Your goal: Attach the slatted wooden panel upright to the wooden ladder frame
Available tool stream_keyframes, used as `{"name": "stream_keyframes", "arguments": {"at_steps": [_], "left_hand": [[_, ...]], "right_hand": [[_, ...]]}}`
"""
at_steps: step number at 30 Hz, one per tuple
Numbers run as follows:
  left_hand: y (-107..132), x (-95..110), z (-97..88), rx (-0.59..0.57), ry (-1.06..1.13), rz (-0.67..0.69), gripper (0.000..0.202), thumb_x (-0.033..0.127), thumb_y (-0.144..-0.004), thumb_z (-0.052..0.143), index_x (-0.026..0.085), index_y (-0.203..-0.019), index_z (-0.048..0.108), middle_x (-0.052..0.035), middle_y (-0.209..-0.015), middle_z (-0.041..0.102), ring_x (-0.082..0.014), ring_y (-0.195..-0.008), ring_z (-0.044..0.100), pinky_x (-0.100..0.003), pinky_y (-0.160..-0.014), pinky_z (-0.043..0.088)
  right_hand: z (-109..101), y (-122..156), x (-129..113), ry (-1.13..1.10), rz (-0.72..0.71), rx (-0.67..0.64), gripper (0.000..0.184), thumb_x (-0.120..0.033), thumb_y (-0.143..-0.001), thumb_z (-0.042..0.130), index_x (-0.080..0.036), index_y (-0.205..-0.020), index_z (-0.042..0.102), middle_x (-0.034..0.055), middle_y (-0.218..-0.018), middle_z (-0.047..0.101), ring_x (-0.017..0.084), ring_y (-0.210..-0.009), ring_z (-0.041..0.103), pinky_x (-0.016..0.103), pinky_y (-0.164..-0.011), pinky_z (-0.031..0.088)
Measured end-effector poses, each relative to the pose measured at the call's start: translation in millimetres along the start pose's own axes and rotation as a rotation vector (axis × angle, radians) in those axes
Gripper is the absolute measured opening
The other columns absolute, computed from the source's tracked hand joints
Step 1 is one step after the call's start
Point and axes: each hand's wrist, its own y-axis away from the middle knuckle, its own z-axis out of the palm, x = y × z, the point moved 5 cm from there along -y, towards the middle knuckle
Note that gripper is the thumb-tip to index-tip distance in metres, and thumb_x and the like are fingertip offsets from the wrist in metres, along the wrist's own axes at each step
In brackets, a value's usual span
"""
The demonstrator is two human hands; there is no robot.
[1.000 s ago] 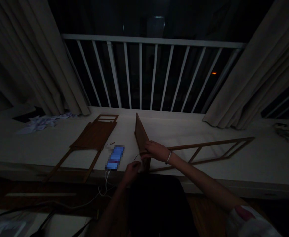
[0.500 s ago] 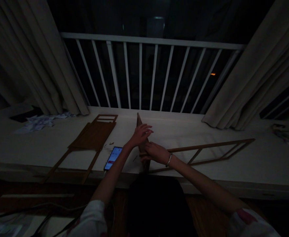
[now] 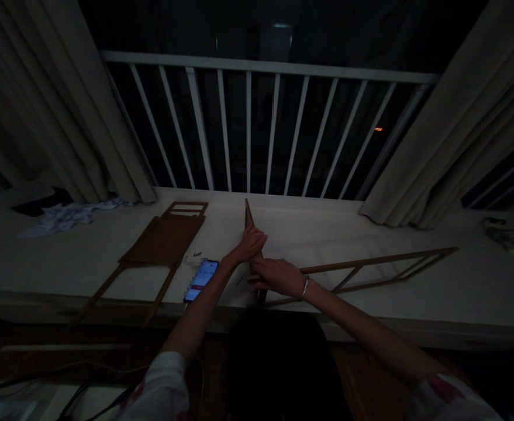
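A thin brown wooden panel (image 3: 248, 213) stands on edge on the pale ledge. My left hand (image 3: 251, 242) is closed over its upper edge, fingers curled to the right side. Just nearer to me, my right hand (image 3: 278, 276) grips the panel's near part, where it meets a long wooden frame (image 3: 371, 259); the fingertips are partly hidden. This frame has crossbars and stretches to the right along the ledge. Left of my hands lies what looks like a folded wooden chair (image 3: 164, 240), flat, with a solid seat and legs toward the ledge's front edge.
A lit phone (image 3: 201, 280) lies by my left forearm, with small dark pieces (image 3: 194, 254) behind it. Crumpled patterned cloth or paper (image 3: 64, 217) is at the far left. White railings (image 3: 248, 134) and curtains (image 3: 441, 134) bound the back. Cables (image 3: 81, 365) run at lower left.
My left hand has come down and closed on the panel; its fingers were stretched out above it before. My right hand has shifted slightly, staying at the panel.
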Motion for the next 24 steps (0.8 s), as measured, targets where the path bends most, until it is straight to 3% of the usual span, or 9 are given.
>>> {"name": "stream_keyframes", "arguments": {"at_steps": [5,9,15,24], "left_hand": [[4,-4,-2.3,0.034,0.015,-0.015,0.033,0.026,-0.086,0.028,0.019,-0.060,0.046,-0.0001,-0.069,0.051,-0.0139,-0.084,0.044,-0.037,-0.098,0.018],[7,-5,-3.9,0.054,0.014,-0.034,0.032,0.021,-0.084,0.029,0.019,-0.056,0.043,0.0001,-0.065,0.050,-0.0141,-0.081,0.044,-0.036,-0.095,0.021],[8,-12,0.0,0.121,-0.005,-0.097,0.029,0.018,-0.081,0.032,0.018,-0.055,0.044,0.0004,-0.067,0.049,-0.0136,-0.080,0.044,-0.036,-0.094,0.022],[3,-12,9.9,0.188,-0.007,-0.134,0.031,0.015,-0.082,0.032,0.017,-0.054,0.045,-0.0004,-0.066,0.049,-0.0137,-0.078,0.045,-0.037,-0.091,0.024]], "right_hand": [[-9,5,-9,-0.011,-0.013,0.013,0.045,-0.053,-0.073,0.049,-0.018,-0.100,0.044,0.0072,-0.105,0.045,0.017,-0.088,0.050,0.027,-0.062,0.044],[-13,9,-14,-0.029,-0.073,0.033,0.038,-0.038,-0.071,0.060,-0.016,-0.099,0.045,0.0074,-0.103,0.044,0.017,-0.091,0.047,0.030,-0.072,0.043],[-9,15,-21,-0.029,-0.172,0.026,0.027,-0.017,-0.074,0.057,-0.013,-0.098,0.046,0.0078,-0.099,0.046,0.016,-0.091,0.045,0.029,-0.075,0.040],[-5,19,-27,0.123,-0.159,-0.009,0.017,-0.021,-0.079,0.051,-0.016,-0.095,0.049,0.0065,-0.094,0.049,0.017,-0.085,0.046,0.029,-0.072,0.035]]}}
